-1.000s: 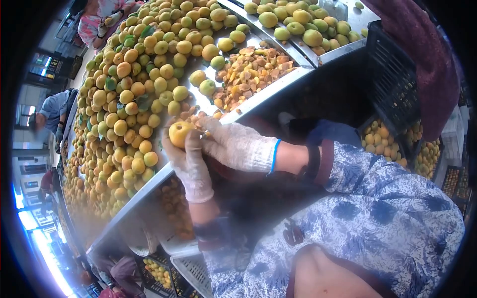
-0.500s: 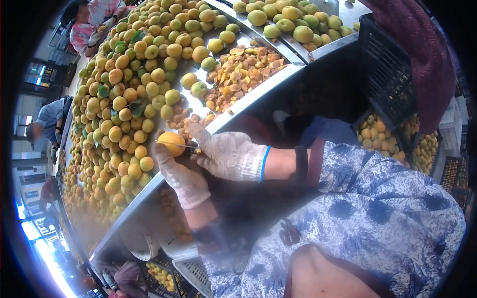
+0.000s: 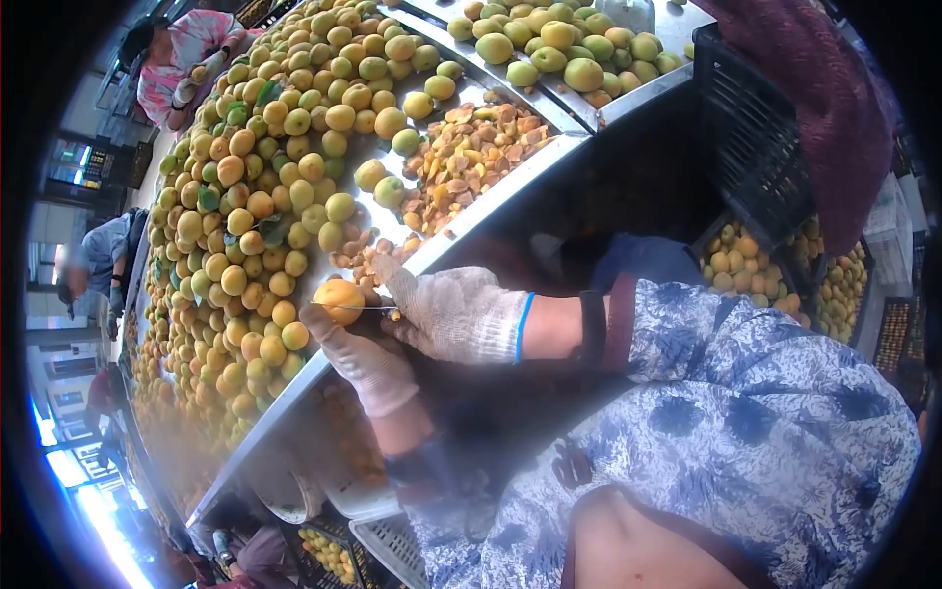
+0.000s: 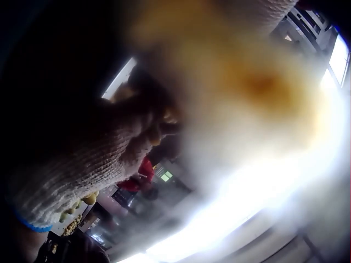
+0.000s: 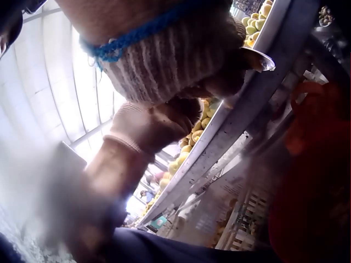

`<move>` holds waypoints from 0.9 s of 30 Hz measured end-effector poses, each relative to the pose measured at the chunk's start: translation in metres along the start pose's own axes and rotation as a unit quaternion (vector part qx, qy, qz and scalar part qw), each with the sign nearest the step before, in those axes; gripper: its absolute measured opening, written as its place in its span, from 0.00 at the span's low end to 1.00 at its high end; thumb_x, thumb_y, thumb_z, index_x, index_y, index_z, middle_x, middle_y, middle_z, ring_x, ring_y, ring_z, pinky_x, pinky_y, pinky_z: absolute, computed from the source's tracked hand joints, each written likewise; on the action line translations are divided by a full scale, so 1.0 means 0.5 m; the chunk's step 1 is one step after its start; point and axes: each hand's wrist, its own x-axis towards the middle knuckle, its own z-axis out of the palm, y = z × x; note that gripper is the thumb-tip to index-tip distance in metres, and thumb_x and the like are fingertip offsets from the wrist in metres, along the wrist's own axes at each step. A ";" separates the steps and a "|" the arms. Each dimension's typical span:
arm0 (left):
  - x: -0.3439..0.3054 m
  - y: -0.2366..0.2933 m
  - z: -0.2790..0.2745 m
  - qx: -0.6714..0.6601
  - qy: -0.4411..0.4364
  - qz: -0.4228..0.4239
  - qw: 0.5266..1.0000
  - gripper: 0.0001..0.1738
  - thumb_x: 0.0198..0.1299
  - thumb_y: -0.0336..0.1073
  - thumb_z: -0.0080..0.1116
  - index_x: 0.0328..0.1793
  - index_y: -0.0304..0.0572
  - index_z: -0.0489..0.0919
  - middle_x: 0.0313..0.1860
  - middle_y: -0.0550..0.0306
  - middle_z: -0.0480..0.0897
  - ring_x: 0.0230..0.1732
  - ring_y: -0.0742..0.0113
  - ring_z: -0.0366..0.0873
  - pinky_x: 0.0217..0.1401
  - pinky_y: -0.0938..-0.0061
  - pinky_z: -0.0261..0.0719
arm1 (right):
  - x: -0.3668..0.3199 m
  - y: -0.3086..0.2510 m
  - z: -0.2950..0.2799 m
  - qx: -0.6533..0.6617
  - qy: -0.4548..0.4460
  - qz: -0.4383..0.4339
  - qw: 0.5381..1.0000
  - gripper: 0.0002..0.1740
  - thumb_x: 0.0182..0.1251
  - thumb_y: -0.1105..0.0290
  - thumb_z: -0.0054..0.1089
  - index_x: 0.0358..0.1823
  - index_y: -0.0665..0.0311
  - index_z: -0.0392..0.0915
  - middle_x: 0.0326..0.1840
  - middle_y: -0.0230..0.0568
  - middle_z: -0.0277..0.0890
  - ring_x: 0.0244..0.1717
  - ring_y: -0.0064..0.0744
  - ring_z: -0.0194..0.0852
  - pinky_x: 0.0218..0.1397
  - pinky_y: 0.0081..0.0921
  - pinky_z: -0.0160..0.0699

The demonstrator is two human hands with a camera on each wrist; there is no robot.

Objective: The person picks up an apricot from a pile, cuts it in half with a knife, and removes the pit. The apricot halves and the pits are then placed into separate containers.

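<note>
In the head view, the gloved left hand (image 3: 365, 363) holds a yellow-orange fruit (image 3: 339, 297) at its fingertips, beside the metal table's edge. A thin blade (image 3: 371, 308) lies across that fruit. The gloved right hand (image 3: 459, 309), with a blue cuff, grips the tool it belongs to, its handle largely hidden by fingers. Small cut pieces (image 3: 361, 257) lie just beyond the hands. The left wrist view has a large yellow blur (image 4: 263, 82) and the right glove (image 4: 82, 170). In the right wrist view, a shiny metal tip (image 5: 266, 61) sticks out past the right glove (image 5: 170, 60).
Whole fruits (image 3: 235, 226) cover the table in a large pile, with a heap of cut pieces (image 3: 471, 147) near its edge. More green-yellow fruits (image 3: 559, 44) fill a section beyond. Black crates (image 3: 756, 137) stand at the right. Other people (image 3: 182, 59) are at the left.
The blade has come into clear view across the fruit since a second ago, and the right hand has drawn slightly away from the left fingers. The head view has shifted a little.
</note>
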 end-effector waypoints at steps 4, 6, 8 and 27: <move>-0.008 0.029 -0.001 0.056 -0.024 -0.048 0.997 0.37 0.61 0.68 0.50 0.48 0.36 0.75 0.34 0.57 0.78 0.36 0.68 0.75 0.41 0.76 0.73 | 0.005 0.002 0.004 -0.024 -0.010 0.006 1.000 0.27 0.68 0.57 0.49 0.60 0.70 0.57 0.28 0.52 0.80 0.33 0.53 0.82 0.32 0.48 0.78; -0.006 0.027 0.003 0.143 -0.047 0.020 0.988 0.37 0.62 0.67 0.50 0.49 0.33 0.76 0.36 0.57 0.79 0.39 0.69 0.75 0.43 0.76 0.72 | 0.010 0.006 -0.004 -0.039 -0.010 0.011 0.999 0.27 0.67 0.58 0.50 0.59 0.69 0.58 0.29 0.52 0.81 0.33 0.53 0.82 0.32 0.48 0.78; -0.002 0.034 0.009 0.222 -0.072 0.090 0.968 0.37 0.62 0.66 0.50 0.50 0.31 0.77 0.39 0.56 0.80 0.41 0.69 0.75 0.45 0.76 0.72 | 0.016 0.005 -0.022 -0.031 -0.007 0.023 0.999 0.33 0.65 0.60 0.53 0.67 0.65 0.56 0.29 0.52 0.80 0.33 0.55 0.80 0.39 0.46 0.78; -0.005 0.062 0.022 0.332 -0.139 0.158 0.920 0.35 0.59 0.59 0.60 0.54 0.29 0.74 0.43 0.51 0.79 0.43 0.67 0.77 0.50 0.74 0.76 | 0.074 0.024 0.011 -0.036 0.088 -0.071 0.993 0.15 0.53 0.68 0.59 0.44 0.58 0.75 0.39 0.44 0.78 0.38 0.48 0.81 0.39 0.42 0.79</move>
